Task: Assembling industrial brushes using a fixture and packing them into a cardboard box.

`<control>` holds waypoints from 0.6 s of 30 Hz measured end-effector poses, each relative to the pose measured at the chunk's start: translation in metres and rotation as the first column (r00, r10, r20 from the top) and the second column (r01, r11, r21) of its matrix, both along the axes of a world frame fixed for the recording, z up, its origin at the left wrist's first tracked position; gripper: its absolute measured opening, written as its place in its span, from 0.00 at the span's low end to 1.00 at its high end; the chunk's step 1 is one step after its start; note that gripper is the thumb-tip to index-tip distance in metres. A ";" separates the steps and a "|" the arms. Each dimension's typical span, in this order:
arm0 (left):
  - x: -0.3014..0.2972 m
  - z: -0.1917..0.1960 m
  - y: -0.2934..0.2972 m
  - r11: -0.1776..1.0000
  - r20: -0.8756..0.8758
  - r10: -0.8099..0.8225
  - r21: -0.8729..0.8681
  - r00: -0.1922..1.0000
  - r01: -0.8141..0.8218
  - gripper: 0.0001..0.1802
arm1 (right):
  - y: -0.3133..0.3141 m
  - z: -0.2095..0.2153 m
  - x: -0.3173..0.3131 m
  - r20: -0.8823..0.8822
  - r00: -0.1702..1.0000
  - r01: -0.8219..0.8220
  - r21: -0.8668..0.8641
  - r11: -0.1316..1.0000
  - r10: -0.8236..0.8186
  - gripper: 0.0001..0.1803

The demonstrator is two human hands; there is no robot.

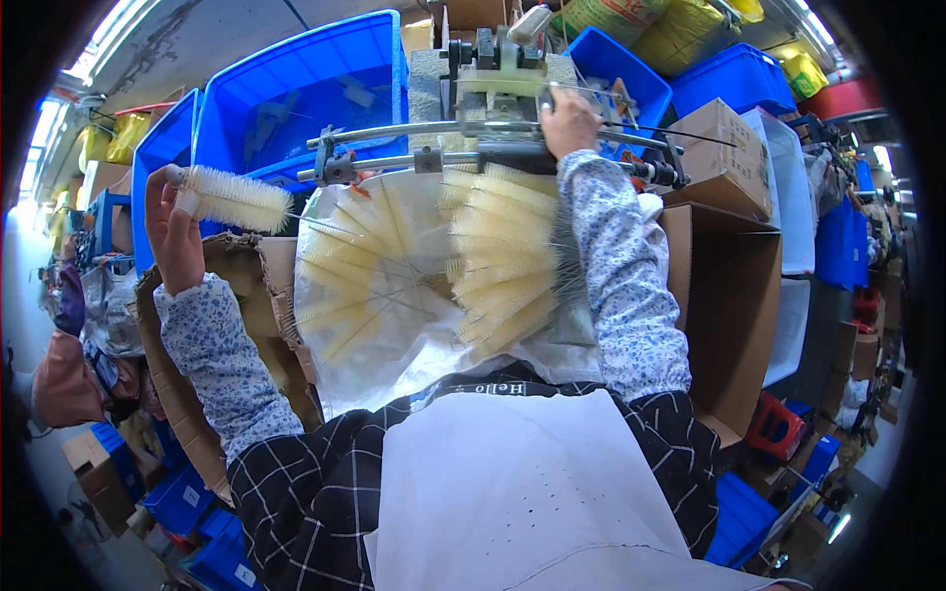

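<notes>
At the frame's centre a white woven sack (355,345) is spread as the work surface, reaching from the metal rails (394,148) at upper centre down toward the lower middle. Directly on it lie cream bottle brushes (498,261) stacked in a fan, right of centre, and loose wire stems (360,266) spread left of centre. Torn brown cardboard (261,271) borders the sack's left edge.

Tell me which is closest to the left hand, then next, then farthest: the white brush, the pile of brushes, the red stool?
1. White brush: held in the left hand.
2. Pile of brushes: middle, on the white sack.
3. Red stool: far right, low down.
</notes>
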State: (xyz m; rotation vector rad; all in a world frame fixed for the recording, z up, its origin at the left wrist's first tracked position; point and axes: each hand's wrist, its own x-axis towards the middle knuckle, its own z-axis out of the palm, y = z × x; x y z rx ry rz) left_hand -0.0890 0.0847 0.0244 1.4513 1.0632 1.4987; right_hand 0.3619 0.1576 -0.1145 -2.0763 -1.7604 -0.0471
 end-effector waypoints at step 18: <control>-0.026 0.007 0.000 0.989 0.196 0.031 0.138 0.980 -0.059 0.19 | -0.007 -0.004 0.058 0.023 1.000 0.013 0.005 1.000 -0.013 0.18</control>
